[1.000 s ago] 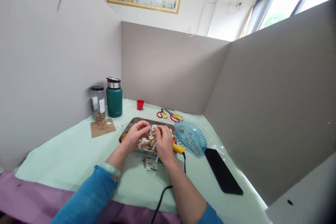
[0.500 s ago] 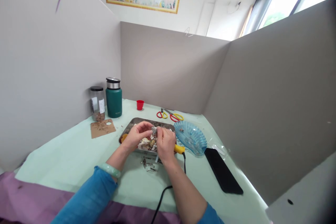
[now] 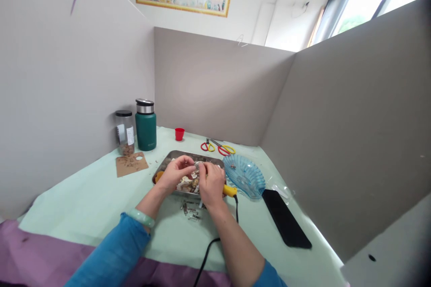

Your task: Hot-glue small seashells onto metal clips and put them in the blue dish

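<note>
My left hand [image 3: 175, 174] and my right hand [image 3: 212, 184] meet over a metal tray [image 3: 187, 195], fingertips closed on a small greyish piece [image 3: 196, 167]. It is mostly covered by the fingers, so its kind is unclear. Inside the tray lie white and brown shell-like bits [image 3: 188, 184]. A yellow handle [image 3: 230, 191] with a black cord [image 3: 209, 246] juts out past the tray's right side, beside my right hand; the rest of that tool is hidden. In front of the tray lie several small metal clip-like pieces [image 3: 191, 211].
A blue shell-shaped dish [image 3: 245, 177] and a black phone-like slab [image 3: 286, 219] lie to the right. Behind are scissors [image 3: 225, 149], smaller pliers-like cutters [image 3: 208, 145] and a red cup [image 3: 179, 134]. A green flask [image 3: 146, 130], a jar [image 3: 125, 132] and brown card [image 3: 131, 166] stand or lie left.
The fingers of my right hand have shifted slightly to the left and cover more of the greyish piece. My left hand stays nearly in place.
</note>
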### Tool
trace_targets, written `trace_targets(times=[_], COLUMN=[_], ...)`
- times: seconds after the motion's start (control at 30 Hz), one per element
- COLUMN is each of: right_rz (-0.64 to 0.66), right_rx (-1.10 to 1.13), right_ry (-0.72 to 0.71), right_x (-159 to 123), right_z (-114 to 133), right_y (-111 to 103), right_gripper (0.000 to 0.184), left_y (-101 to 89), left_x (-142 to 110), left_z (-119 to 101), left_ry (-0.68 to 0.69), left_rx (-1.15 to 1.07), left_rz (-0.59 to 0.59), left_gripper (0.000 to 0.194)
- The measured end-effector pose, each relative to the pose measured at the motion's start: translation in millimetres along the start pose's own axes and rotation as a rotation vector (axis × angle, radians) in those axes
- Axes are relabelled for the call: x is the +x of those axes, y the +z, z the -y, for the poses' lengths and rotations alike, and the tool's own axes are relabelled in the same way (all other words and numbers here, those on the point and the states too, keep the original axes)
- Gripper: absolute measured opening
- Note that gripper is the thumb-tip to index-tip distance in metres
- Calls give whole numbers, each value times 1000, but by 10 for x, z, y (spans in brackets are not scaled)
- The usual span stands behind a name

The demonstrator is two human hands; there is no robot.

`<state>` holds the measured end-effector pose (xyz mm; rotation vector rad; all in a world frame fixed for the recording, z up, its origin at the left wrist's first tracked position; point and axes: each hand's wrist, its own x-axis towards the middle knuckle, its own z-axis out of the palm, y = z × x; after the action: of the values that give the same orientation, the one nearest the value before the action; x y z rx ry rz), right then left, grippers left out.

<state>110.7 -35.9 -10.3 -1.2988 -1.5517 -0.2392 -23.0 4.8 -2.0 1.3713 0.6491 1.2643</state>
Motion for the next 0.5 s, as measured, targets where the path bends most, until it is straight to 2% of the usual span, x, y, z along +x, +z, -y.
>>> trace_targets(times=[0.27, 0.5], right_rz=[36, 40], right_rx=[-17, -74], right_ry=[-32, -42], right_x=[3, 3], right_z=[20, 6], right_y=[-6, 18], right_gripper=[17, 26], left_y=[-21, -29], left_x=[25, 27], left_z=[30, 34], left_ry=[-3, 36], left_rx=[-19, 24], left_rz=[-76, -85], left_gripper=[28, 29])
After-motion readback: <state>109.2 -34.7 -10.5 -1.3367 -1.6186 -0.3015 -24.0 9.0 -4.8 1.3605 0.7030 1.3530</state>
